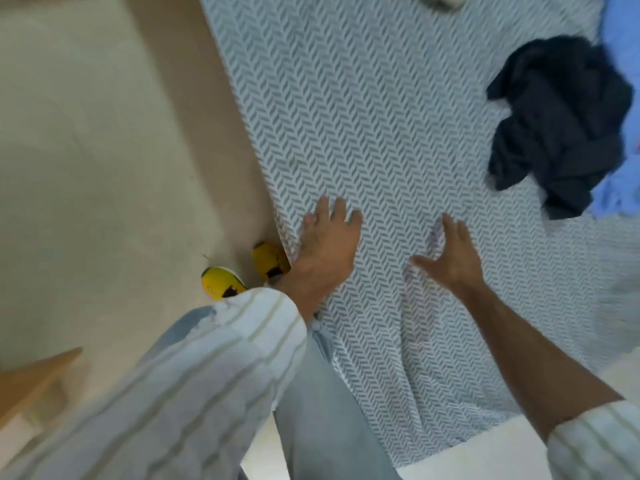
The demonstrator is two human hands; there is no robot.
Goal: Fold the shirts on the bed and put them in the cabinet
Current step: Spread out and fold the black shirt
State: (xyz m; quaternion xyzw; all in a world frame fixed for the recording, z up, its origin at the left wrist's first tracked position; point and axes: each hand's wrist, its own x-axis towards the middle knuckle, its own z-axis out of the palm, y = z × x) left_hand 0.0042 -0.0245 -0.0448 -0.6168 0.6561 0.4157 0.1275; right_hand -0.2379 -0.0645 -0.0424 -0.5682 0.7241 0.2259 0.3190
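grey-white chevron bed sheet (381, 116), navy shirt (561, 126), light blue shirt (620, 188), yellow shoes (221, 282)

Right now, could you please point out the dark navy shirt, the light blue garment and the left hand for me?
dark navy shirt (561, 123), head view, middle of the crumpled heap.
light blue garment (616, 192), head view, lower folds beside the navy one.
left hand (325, 240), head view, back of the hand.

Bed sheet (398, 133): woven cloth, matt, grey-white herringbone print, softly creased near front edge. Dark navy shirt (561, 123): soft matt cloth, crumpled. Light blue shirt (616, 192): thin matt cloth, rumpled. Floor (86, 150): smooth, pale beige, faint sheen. Shoes (221, 282): yellow, smooth, slightly glossy. Sleeve (207, 358): striped matt cloth. Furniture corner (31, 379): smooth light wood.
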